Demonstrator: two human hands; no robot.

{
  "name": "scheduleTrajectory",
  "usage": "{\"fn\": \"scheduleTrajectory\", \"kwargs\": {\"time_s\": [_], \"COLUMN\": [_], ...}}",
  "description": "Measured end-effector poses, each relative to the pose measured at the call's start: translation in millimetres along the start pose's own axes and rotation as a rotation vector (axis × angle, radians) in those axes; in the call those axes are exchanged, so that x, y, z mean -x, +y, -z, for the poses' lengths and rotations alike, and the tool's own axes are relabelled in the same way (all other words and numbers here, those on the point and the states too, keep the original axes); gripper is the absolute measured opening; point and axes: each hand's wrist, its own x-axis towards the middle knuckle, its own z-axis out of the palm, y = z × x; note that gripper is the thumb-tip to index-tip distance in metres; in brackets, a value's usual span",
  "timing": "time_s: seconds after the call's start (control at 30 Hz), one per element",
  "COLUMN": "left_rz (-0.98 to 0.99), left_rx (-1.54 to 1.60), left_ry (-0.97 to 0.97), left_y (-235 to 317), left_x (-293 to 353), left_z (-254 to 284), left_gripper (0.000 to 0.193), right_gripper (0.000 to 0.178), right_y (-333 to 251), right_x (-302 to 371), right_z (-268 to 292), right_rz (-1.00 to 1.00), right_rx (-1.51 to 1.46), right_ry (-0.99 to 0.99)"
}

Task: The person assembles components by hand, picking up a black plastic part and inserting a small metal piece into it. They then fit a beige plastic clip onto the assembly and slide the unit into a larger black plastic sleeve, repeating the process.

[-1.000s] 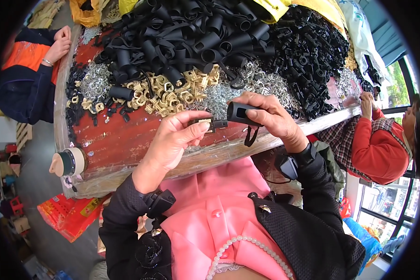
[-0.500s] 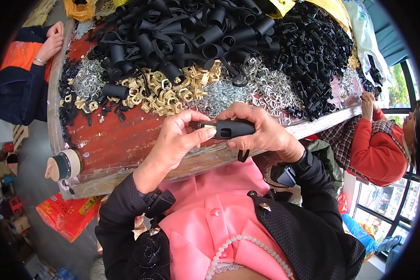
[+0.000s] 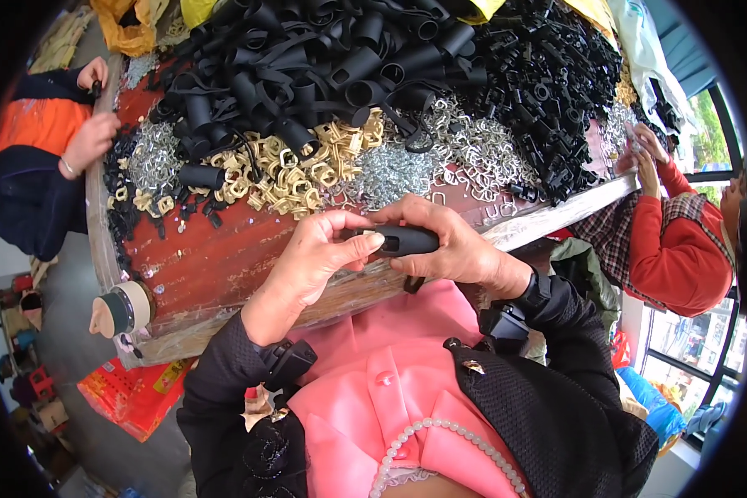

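We hold a black, hollow, cylindrical housing (image 3: 415, 241): our right hand (image 3: 461, 249) grasps its body and our left hand (image 3: 319, 259) pinches its left end, though the exact contact seems partly hidden. Just beyond the hands, silver metal fittings (image 3: 394, 176) and beige squarish rings (image 3: 307, 181) cover the worn red surface (image 3: 216, 261).

I see a glossy pink buttoned top (image 3: 340, 407), black textured jacket (image 3: 548, 407), white round-bead necklace (image 3: 427, 423), black boxy wrist devices (image 3: 292, 359).

On the bench (image 3: 207, 270), from the held tube (image 3: 417, 241), fasteners (image 3: 394, 172) lie near twelve o'clock, heaped tubes (image 3: 363, 65) behind them. Rings (image 3: 311, 178) spread toward ten o'clock; loops (image 3: 469, 141) lie at one, clips (image 3: 548, 108) beyond.
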Motion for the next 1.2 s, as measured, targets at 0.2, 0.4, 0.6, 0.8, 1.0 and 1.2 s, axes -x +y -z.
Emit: {"fn": "scheduleTrajectory", "kwargs": {"time_s": [0.2,0.4,0.6,0.8,1.0,1.2], "left_rz": [0.051,0.058,0.087,0.052,0.017,-0.080], "left_rx": [0.086,0.143,0.391,0.541,0.439,0.135], "left_ry": [-0.075,-0.023,-0.066,-0.015,0.154,0.147], "left_y": [-4,-13,-8,-12,-11,-7], "left_x": [4,5,8,0,-6,3], "left_z": [-9,-17,-18,-14,-18,6], "left_gripper": [0.022,0.023,0.025,0.023,0.024,0.022], "right_gripper": [0.073,0.081,0.072,0.048,0.041,0.034], "right_y": [-8,-12,-9,-5,-14,1], "right_x": [5,11,14,15,30,147], "right_z": [4,-1,0,-2,13,91], "right_rz": [0.360,0.382,0.379,0.467,0.348,-0.313], "right_rx": [0.131,0.170,0.222,0.074,0.139,0.672], "right_ry": [-0.088,-0.182,-0.066,0.117,0.172,0.253]}}
